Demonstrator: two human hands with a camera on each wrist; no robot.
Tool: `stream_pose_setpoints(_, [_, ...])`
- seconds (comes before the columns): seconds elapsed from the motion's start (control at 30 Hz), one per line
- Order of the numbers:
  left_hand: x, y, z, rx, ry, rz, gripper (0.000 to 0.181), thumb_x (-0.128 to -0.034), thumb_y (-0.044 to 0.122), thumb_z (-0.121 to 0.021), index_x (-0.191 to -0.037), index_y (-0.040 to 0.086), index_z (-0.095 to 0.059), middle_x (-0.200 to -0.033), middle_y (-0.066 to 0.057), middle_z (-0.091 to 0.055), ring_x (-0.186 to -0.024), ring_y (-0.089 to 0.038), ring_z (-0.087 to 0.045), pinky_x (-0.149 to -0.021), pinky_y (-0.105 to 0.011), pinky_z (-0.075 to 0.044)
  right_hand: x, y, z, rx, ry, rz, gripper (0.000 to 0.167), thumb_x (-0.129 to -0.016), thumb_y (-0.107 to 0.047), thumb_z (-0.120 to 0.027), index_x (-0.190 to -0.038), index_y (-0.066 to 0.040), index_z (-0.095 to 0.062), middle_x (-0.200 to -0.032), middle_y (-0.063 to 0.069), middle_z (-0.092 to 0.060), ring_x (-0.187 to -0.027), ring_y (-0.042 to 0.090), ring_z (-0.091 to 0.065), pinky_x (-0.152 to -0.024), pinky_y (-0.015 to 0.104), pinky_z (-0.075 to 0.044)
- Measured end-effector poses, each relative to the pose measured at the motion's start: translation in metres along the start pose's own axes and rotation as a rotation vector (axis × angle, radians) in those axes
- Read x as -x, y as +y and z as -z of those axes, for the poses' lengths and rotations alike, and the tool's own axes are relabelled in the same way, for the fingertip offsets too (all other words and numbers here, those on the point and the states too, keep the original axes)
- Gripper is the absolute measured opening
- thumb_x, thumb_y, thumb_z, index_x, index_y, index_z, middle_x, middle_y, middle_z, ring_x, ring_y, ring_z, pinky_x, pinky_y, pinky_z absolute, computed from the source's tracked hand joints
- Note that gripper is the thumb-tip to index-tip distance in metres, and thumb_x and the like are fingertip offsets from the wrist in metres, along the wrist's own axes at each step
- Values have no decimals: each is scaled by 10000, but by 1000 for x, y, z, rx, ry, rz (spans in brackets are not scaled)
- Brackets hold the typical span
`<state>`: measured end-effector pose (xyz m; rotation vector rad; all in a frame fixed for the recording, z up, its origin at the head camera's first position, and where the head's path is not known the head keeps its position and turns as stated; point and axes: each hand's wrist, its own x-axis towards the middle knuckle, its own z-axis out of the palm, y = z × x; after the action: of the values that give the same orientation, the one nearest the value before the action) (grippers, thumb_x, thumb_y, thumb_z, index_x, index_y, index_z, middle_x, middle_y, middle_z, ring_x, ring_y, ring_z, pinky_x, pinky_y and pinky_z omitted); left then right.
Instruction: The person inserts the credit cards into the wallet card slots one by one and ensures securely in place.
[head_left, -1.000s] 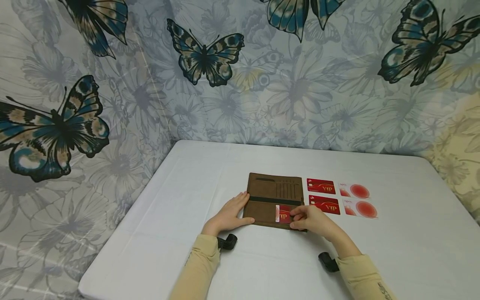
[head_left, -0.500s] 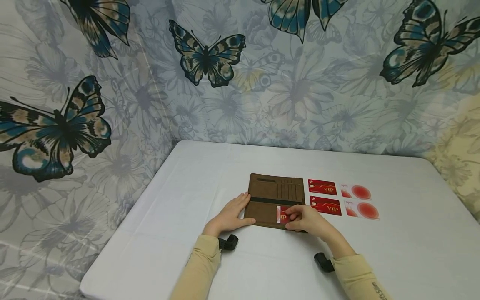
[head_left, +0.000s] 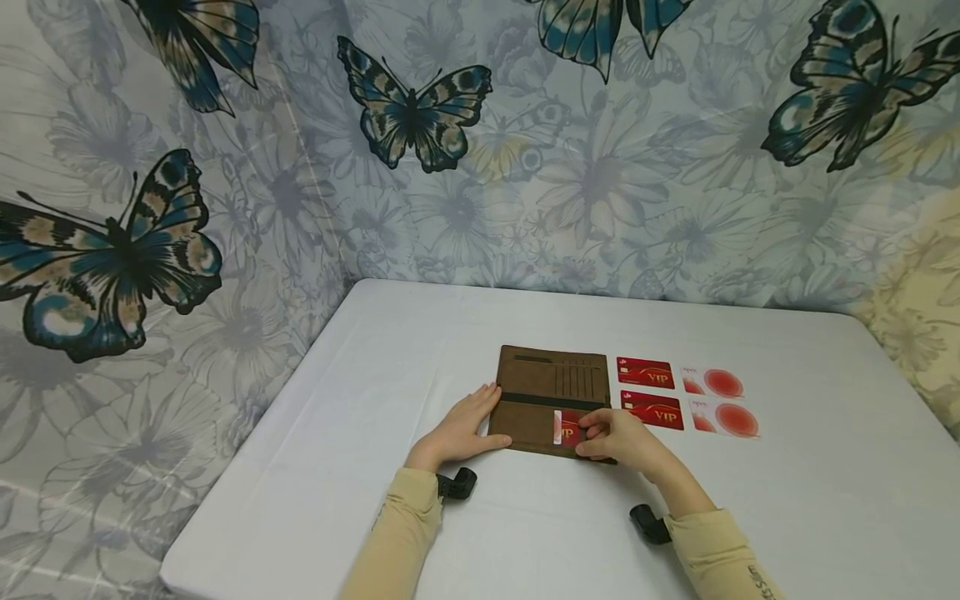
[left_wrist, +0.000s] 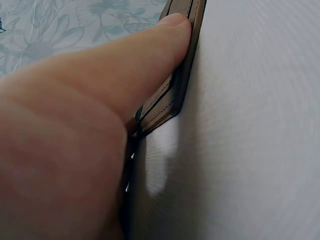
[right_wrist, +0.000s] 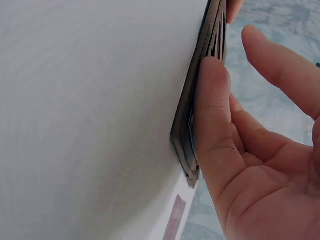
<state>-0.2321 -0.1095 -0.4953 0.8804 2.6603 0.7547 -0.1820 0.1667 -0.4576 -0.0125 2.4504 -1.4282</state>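
Observation:
A brown wallet lies spread open on the white table, with card slots in its upper half and a dark fold line across its middle. In the lower half a red card with a pale left edge shows, its right part hidden by my right hand. That hand's thumb rests on the wallet near its lower right edge. Its index finger is held apart from the thumb in the right wrist view. My left hand rests at the wallet's left edge, thumb on the lower left corner, fingers extended.
Right of the wallet lie two red VIP cards, an upper one and a lower one. Beside them are two pale cards with red circles, upper and lower. A butterfly-patterned cloth hangs behind the white table.
My right hand shifted slightly left over the red card, then slightly back right. The left hand and the wallet stay in place.

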Motion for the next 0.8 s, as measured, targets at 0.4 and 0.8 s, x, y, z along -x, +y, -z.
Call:
stream_pose_setpoints(0.4, [0, 1, 0, -6, -2, -2, 839, -888, 492, -554, -1484, 62, -149, -1536, -56, -81, -1393, -168, -41, -1115, -364, -69, -2, 2, 0, 66, -22, 36, 448, -717, -103, -798, -1069, 66, -577, -843, 80, -524, -756, 201, -479, -633, 286, -458])
stream_pose_setpoints(0.8, [-1, 0, -1, -14, -4, -3, 843, -886, 497, -555, -1483, 60, -149, -1536, -52, -79, -1393, -161, -40, -1115, -357, -69, -3, 2, 1, 31, -100, 107, 485, -720, -94, -796, -1104, 75, -553, -863, 90, -516, -766, 204, -475, -623, 257, -451])
